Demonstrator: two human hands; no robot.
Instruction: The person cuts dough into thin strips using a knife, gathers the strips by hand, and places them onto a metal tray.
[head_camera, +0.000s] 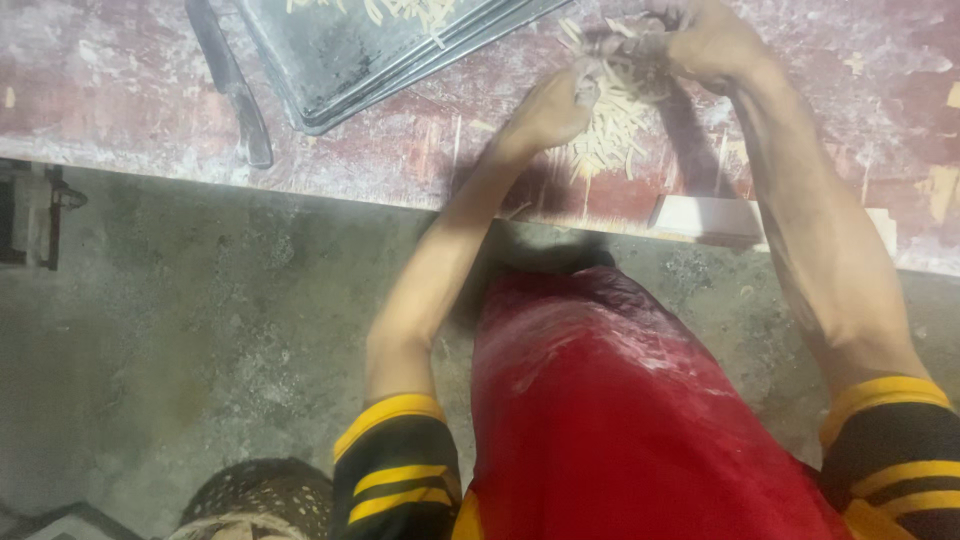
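**2 hands in a pile of dough strips**

The left hand (553, 108) is curled narrow, its fingers pinching pale, thin dough strips (612, 130) heaped on the floured reddish wooden table (140, 100). The right hand (700, 40) is closed around more strips just above the heap. A dark metal baking tray (340, 60) and a dark-handled knife (232, 85) lie to the left.

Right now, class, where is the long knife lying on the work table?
In the head view, the knife lies at upper left on the floury table, just left of the dark metal tray, well away from both hands.
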